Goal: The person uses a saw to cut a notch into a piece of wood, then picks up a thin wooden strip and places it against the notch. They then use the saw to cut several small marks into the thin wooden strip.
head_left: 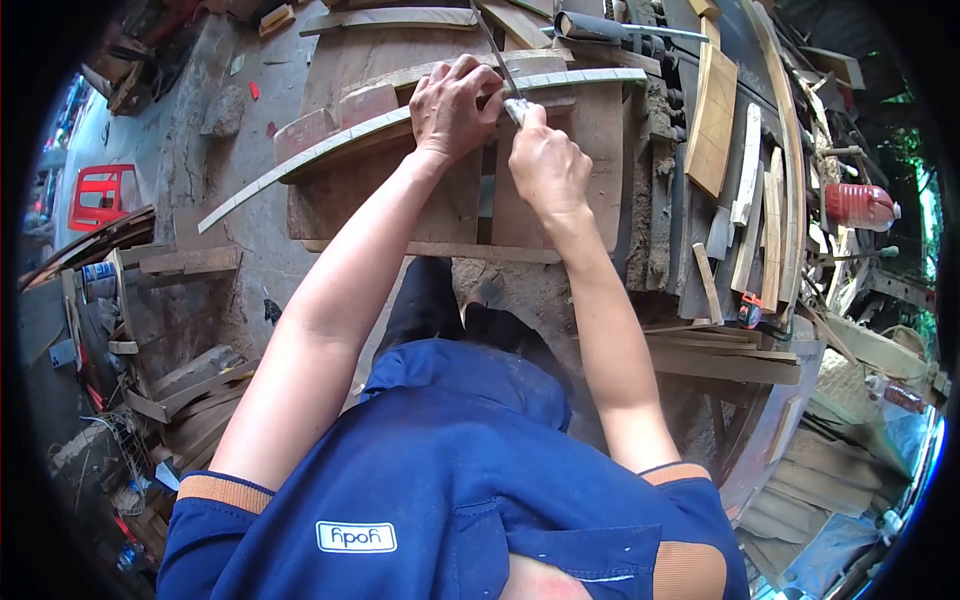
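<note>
A long, curved wooden strip [345,137] with evenly spaced cross lines lies across the brown wooden work surface [385,205]. My left hand [455,108] is closed over the strip, fingers bent and thumb side close to the blade. In my right hand [550,160] is the pale, wrapped handle of a handsaw [494,42]; its long, thin blade points away from me across the strip. The tooth edge is too small to make out. Beneath the strip sit wooden blocks [305,130], and another wooden piece [400,78] lies just behind it.
Boards [712,120] and narrow offcuts [745,165] are stacked on the right, near a red tape measure [750,310] and a bottle of red liquid [860,207]. A red plastic item [103,197] stands at far left. Scrap wood [190,385] is piled at lower left.
</note>
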The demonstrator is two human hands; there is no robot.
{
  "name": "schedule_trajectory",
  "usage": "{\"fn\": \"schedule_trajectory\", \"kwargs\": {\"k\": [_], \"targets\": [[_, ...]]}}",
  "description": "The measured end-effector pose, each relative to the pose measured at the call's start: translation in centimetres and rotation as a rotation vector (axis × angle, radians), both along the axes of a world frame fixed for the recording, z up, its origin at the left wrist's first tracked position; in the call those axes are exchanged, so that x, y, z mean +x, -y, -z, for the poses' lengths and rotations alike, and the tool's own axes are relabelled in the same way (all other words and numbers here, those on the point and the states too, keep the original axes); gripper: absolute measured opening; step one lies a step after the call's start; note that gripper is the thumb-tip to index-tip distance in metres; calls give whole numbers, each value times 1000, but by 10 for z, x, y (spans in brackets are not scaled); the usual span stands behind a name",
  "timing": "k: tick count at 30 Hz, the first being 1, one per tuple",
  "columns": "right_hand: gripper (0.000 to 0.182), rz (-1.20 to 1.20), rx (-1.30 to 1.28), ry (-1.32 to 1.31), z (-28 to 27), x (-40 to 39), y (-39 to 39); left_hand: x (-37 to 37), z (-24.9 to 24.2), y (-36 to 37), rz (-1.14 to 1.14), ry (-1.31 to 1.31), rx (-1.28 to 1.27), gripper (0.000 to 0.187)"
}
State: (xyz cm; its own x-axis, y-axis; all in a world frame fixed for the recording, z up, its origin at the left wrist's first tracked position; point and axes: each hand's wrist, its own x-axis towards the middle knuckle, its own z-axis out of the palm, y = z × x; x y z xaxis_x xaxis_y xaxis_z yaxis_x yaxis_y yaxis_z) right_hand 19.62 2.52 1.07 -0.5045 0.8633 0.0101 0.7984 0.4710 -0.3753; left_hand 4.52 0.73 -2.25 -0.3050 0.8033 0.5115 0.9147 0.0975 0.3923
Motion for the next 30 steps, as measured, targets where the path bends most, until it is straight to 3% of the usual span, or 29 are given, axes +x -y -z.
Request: {"fn": "schedule_trajectory", "kwargs": {"k": [6, 11, 16, 21, 30], "targets": [[23, -12, -88, 84, -16, 37, 28, 1, -2, 4, -28, -26, -65, 16], [19, -20, 87, 16, 1, 0, 2, 1, -2, 1, -20, -40, -36, 17], [19, -24, -27, 128, -19, 40, 32, 1, -3, 2, -11, 10, -38, 15], [20, -23, 50, 56, -1, -1, 1, 3, -1, 1, -17, 6, -21, 14], [21, -29, 21, 107, -9, 18, 13, 3, -2, 2, -15, 12, -21, 14]]}}
